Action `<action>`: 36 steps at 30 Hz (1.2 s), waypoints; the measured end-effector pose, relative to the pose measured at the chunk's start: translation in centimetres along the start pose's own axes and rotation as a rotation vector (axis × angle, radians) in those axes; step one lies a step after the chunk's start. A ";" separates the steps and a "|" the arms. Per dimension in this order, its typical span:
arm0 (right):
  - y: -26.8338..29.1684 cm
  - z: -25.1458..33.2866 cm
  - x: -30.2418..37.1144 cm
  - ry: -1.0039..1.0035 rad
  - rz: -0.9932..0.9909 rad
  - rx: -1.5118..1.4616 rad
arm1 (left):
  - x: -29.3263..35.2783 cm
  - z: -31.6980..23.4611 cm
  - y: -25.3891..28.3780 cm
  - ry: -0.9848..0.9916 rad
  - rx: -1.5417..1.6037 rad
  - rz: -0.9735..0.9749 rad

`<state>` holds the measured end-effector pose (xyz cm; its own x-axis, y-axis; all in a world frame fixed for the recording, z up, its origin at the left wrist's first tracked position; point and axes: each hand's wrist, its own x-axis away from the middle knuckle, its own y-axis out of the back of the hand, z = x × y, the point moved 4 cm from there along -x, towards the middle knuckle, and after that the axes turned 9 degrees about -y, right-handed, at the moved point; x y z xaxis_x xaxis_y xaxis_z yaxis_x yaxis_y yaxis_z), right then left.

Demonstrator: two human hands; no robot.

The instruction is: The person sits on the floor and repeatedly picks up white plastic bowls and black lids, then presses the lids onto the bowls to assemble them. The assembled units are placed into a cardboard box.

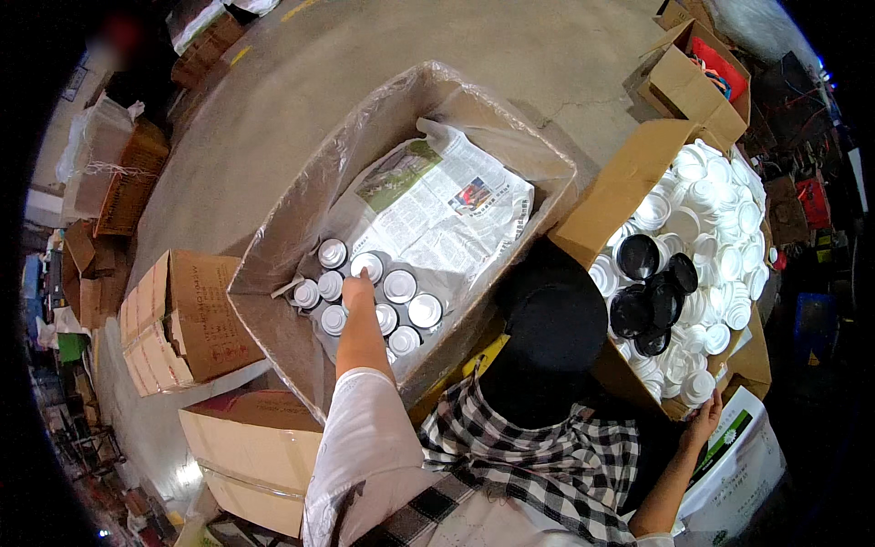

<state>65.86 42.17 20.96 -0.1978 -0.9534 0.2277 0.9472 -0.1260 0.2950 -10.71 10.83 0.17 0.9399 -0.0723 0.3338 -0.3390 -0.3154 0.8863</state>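
Inside a large open carton [319, 178] lined with clear plastic, several round white-lidded containers [425, 310] stand grouped at the near left. My left hand [357, 290] reaches in among them, one fingertip touching the white lid of a container [368, 263]; its other fingers are hidden. A newspaper [456, 205] covers much of the carton's floor beyond them. On the right, a cardboard box [629, 187] is heaped with loose white lids [729, 237]. Several black lids [632, 311] lie on the heap. At that box's near corner, my right hand [702, 421] closes on a white lid [698, 387].
Two cardboard cartons [187, 319] [251, 451] stand left of the large carton. An open box with red contents [702, 77] is at the far right. A printed white bag [734, 469] lies beside my right forearm. A black rounded shape [556, 319] hides part of the lower middle.
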 end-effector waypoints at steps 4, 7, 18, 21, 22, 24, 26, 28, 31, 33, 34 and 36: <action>-1.0 1.5 0.9 -0.014 -0.026 -0.015 | 1.0 -1.7 -0.2 -0.299 -0.307 -0.159; -3.0 3.9 2.0 -0.032 0.003 -0.070 | 2.3 -2.4 -1.3 -0.606 -0.554 0.012; -5.2 5.8 7.3 -0.256 0.320 -0.228 | 2.5 -7.2 0.2 -0.451 -0.506 0.167; -6.1 5.8 10.7 -0.478 0.584 -0.195 | 3.6 -12.3 1.6 -0.757 -0.045 -0.266; -6.2 4.3 11.9 -0.529 0.732 -0.139 | 5.5 -15.4 2.7 -0.888 0.183 -0.360; -7.2 3.7 16.0 -0.670 0.988 -0.033 | 13.1 -22.7 6.3 -1.110 0.586 -0.371; -8.7 4.7 18.6 -0.521 1.218 0.076 | 22.5 -28.8 9.9 -1.258 0.832 -0.061; -8.9 4.4 19.5 -0.235 1.362 0.190 | 32.1 -33.5 12.2 -1.456 0.789 0.355; -9.5 6.6 21.3 -0.170 1.291 0.314 | 40.5 -37.4 9.4 -1.775 0.391 0.715; -8.8 6.6 21.7 -0.262 1.267 0.272 | 43.1 -38.8 5.7 -1.766 -0.179 0.668; -8.2 6.2 21.1 -0.159 1.165 0.255 | 43.6 -39.1 4.0 -1.757 -0.362 0.577; -7.3 6.5 19.7 -0.108 0.963 0.222 | 43.6 -39.3 0.5 -1.695 -0.716 0.380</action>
<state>53.45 26.10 29.31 0.5984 -0.5910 0.5409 0.6495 0.7531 0.1043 28.46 44.70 27.77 -0.2934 -0.9121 0.2864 -0.0414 0.3114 0.9494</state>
